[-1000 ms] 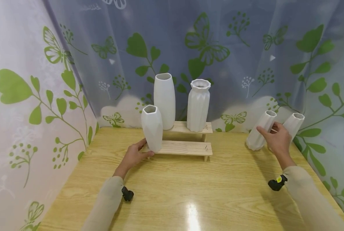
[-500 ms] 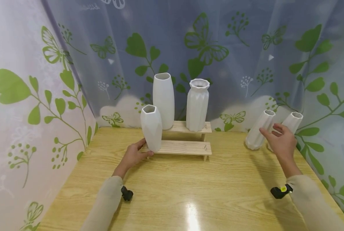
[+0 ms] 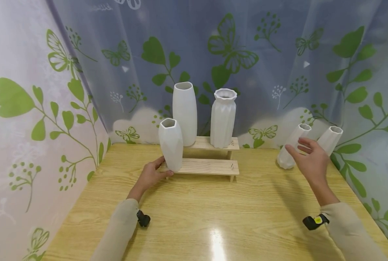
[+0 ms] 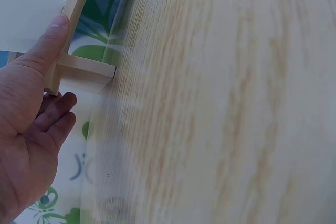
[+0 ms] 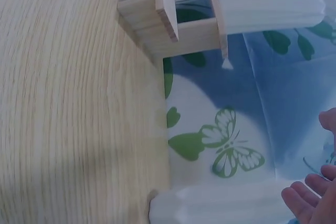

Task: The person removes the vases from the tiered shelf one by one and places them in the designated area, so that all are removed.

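Note:
My left hand holds the left end of the two-step wooden stand. Its thumb lies on the lower step beside the faceted white vase. In the left wrist view the thumb of that left hand presses the plank of the stand by the vase, with the fingers curled below. My right hand hovers open with spread fingers. It is just in front of a ribbed white vase that leans on the curtain, and touches nothing. The right wrist view shows this vase near my fingertips.
A tall smooth vase and a fluted vase stand on the upper step. Another slim vase leans on the curtain at far right. Leaf-print curtains close off the wooden table on the left, back and right.
My right hand has let go of the leaning ribbed vase and drawn back a little, fingers spread. The left hand and the stand have not moved.

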`<state>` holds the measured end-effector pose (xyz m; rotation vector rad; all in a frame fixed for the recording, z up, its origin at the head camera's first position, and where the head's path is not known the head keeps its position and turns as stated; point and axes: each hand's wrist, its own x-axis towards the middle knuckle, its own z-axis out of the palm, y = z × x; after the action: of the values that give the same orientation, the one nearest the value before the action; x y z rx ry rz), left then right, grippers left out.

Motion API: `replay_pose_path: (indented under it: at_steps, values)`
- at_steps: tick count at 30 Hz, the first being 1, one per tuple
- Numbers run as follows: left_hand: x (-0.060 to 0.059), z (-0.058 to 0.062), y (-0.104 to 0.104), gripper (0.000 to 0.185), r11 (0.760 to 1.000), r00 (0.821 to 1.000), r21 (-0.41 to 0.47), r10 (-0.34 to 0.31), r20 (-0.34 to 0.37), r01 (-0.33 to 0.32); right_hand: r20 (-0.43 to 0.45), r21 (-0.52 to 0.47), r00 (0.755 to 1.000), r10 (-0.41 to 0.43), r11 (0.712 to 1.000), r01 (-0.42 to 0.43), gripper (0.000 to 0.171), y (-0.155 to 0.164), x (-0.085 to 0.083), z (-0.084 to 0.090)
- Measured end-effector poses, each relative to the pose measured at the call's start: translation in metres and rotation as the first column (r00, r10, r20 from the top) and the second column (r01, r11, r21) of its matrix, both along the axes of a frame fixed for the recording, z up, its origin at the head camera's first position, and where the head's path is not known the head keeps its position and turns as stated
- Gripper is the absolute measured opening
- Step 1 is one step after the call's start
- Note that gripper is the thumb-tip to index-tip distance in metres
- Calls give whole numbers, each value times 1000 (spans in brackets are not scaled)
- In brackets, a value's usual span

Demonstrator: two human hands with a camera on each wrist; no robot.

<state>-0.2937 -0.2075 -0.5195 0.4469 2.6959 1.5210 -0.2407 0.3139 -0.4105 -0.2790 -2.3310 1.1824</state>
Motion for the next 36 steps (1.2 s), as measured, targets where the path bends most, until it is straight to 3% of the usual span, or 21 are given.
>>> replay_pose_path:
  at_steps: [23, 36]
  values:
    - [1, 1, 1, 82, 1000, 1000, 3, 16, 22, -16, -41, 20, 971, 238, 971, -237, 57, -60, -4, 25]
    - [2, 4, 1, 82, 1000, 1000, 14, 6, -7, -6, -60, 47, 936, 346, 938, -343, 58, -102, -11, 29]
